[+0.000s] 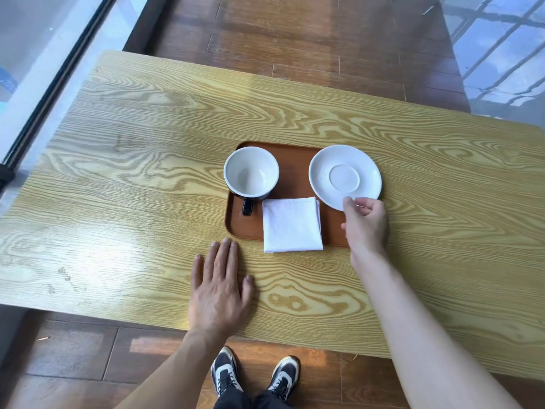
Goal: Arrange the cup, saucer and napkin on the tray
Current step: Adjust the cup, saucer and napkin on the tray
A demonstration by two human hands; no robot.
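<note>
left hand (219,290) flat, fingers spread on the surface (132,178) just before the tray (295,172) | napkin (292,224) folded, overhanging tray's near edge | right hand (365,222) pinching saucer (345,177) rim — saucer on tray's right end | cup (251,172) upright at tray's left — handle toward the person

Left hand (219,293) lay flat, palm down, fingers extended and together, lower center of frame. Right hand (365,224) was right of center, arm extended, thumb and fingers pinched on saucer (345,176) rim.
</note>
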